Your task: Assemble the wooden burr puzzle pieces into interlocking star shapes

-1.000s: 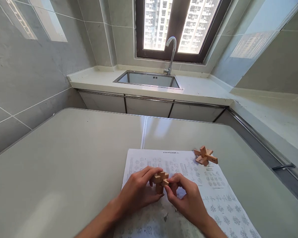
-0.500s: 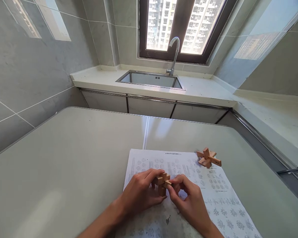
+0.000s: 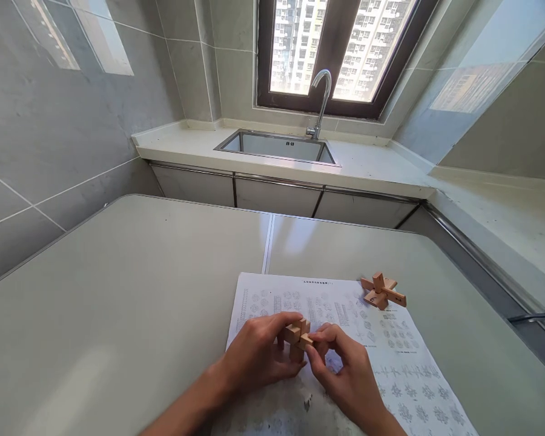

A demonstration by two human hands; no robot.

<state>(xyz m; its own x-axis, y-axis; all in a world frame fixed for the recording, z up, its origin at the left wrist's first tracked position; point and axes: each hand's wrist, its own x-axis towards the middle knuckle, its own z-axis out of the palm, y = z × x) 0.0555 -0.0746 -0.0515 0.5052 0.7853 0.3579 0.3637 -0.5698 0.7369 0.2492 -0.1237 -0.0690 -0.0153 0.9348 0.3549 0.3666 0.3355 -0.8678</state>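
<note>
Just above a printed sheet, an interlocking wooden puzzle (image 3: 297,351) of pale blocks is held between my two hands. My left hand (image 3: 263,348) grips it from the left, index finger along the top and thumb beneath. On the other side, my right hand (image 3: 343,363) pinches a small wooden block (image 3: 306,340) that sticks out of the puzzle toward me. The inner joints of the puzzle are partly hidden by the fingers. Under both hands lies the paper sheet (image 3: 295,293), covered with small line diagrams and print.
Several crossed wooden pieces with black marks form a second wooden puzzle (image 3: 381,292) at the sheet's upper right corner. The pale table (image 3: 131,290) has a seam down its middle. Beyond it are a counter with a sink (image 3: 277,145), a faucet (image 3: 320,100) and a window.
The view has shifted very slightly. Both hands keep almost the same place on the puzzle, and the right fingers have moved only a little around the small block.
</note>
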